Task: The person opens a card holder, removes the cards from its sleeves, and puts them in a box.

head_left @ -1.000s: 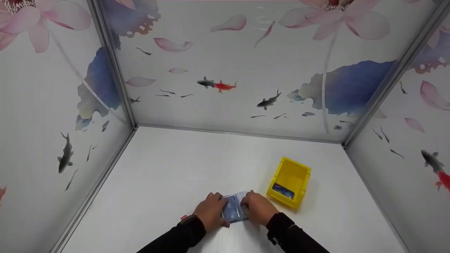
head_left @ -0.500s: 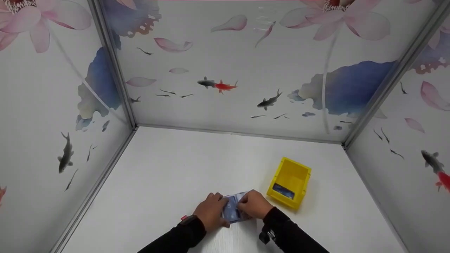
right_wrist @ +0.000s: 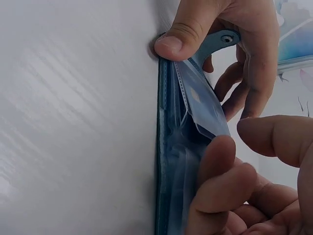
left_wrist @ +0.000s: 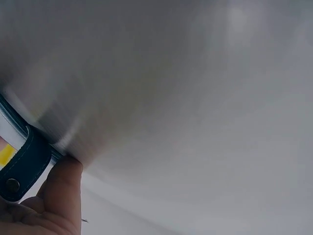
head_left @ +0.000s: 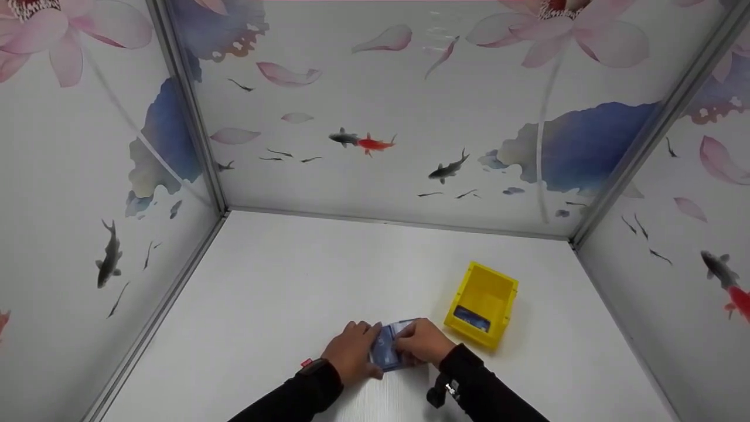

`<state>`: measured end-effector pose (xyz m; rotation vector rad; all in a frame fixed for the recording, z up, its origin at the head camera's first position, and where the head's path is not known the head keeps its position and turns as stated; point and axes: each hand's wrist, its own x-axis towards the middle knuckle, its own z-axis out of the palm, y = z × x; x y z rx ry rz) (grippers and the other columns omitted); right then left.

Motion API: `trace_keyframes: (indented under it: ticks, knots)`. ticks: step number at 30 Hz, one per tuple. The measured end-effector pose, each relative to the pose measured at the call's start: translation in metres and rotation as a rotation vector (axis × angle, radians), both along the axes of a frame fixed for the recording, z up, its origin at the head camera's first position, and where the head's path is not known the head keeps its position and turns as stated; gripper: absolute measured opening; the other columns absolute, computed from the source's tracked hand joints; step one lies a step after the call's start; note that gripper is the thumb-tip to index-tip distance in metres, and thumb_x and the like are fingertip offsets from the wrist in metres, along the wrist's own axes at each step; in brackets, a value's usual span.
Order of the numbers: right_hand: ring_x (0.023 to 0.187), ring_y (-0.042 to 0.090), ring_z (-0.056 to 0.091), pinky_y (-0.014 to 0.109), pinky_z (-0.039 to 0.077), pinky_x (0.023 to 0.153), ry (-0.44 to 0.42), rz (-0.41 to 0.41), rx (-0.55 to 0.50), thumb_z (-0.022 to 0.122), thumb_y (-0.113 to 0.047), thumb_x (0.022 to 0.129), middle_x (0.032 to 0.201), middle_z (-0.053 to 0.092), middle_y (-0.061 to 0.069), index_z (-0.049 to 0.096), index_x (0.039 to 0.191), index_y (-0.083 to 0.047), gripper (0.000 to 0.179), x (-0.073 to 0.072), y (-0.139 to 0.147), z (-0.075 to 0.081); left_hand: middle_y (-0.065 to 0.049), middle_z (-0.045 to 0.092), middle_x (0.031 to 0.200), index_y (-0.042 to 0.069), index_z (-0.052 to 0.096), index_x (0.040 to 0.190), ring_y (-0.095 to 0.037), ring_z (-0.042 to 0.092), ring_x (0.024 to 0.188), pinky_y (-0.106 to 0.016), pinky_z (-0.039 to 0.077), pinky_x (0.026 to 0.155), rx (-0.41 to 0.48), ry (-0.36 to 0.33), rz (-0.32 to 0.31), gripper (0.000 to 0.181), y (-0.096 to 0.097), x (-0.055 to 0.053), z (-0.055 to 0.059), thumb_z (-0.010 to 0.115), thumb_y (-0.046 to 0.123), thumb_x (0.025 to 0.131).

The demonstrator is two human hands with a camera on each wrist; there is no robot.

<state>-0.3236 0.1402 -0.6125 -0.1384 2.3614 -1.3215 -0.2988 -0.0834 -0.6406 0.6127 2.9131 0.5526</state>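
Note:
A blue card holder [head_left: 384, 350] with clear plastic sleeves [right_wrist: 203, 100] lies spread on the white table in front of me. My left hand [head_left: 350, 351] grips its left side, the thumb at the near edge and the fingers over the far part. A snap strap [left_wrist: 27, 166] shows beside the left thumb in the left wrist view. My right hand [head_left: 428, 343] is over the right half, its curled fingers [right_wrist: 222, 188] against the sleeves. The corner of one raised sleeve sits at the right thumb and fingertip. Part of the holder is hidden under both hands.
A yellow bin [head_left: 508, 302] stands just beyond my right hand, with a dark blue flat item [head_left: 472, 319] in its near end. White panels with painted fish and flowers wall the table [head_left: 281, 275] on the left, back and right.
My right hand has moved left over the card holder, and its wrist has turned. The left index finger has shifted slightly; the left hand otherwise stays put. The bin has not moved.

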Motion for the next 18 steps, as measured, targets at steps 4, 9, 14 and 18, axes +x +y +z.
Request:
trace_keyframes:
  ticks: [4,9,14,18]
  knots:
    - [0.067,0.011,0.058,0.024,0.046,0.057,0.032,0.006,0.015,0.081,-0.01,0.094,0.08,0.068,-0.002,0.081,0.097,-0.002,0.009,0.0027,-0.0034,-0.0004,-0.009,0.067,0.153,0.012,0.05,0.171,-0.025,0.06,0.132,-0.041,0.058,0.112,0.013,0.012,-0.006,0.107,-0.0011,0.001,-0.0011,0.099,0.052,0.085]
    - [0.067,0.012,0.061,0.025,0.05,0.059,0.044,-0.017,0.032,0.082,-0.008,0.092,0.08,0.068,0.0,0.076,0.095,-0.004,0.008,0.0034,-0.0035,0.0016,-0.009,0.067,0.152,0.008,0.05,0.171,-0.025,0.06,0.133,-0.041,0.058,0.111,0.013,0.036,-0.015,0.109,-0.0017,0.0015,-0.0031,0.1,0.051,0.084]
    - [0.066,0.011,0.063,0.024,0.05,0.059,0.022,-0.043,0.042,0.084,-0.009,0.091,0.082,0.071,0.002,0.076,0.096,-0.005,0.011,0.0012,-0.0005,0.0015,-0.009,0.068,0.151,0.007,0.051,0.17,-0.026,0.061,0.134,-0.042,0.058,0.113,0.005,0.04,-0.012,0.109,-0.0016,0.001,-0.0035,0.1,0.052,0.083]
    - [0.066,0.011,0.062,0.024,0.049,0.059,0.031,-0.052,0.051,0.085,-0.01,0.09,0.083,0.072,0.002,0.076,0.097,-0.005,0.013,0.0001,0.0025,0.0,-0.009,0.069,0.15,0.009,0.058,0.165,-0.025,0.061,0.133,-0.042,0.058,0.113,-0.006,0.038,-0.018,0.101,-0.0014,0.0002,-0.0029,0.1,0.052,0.084]
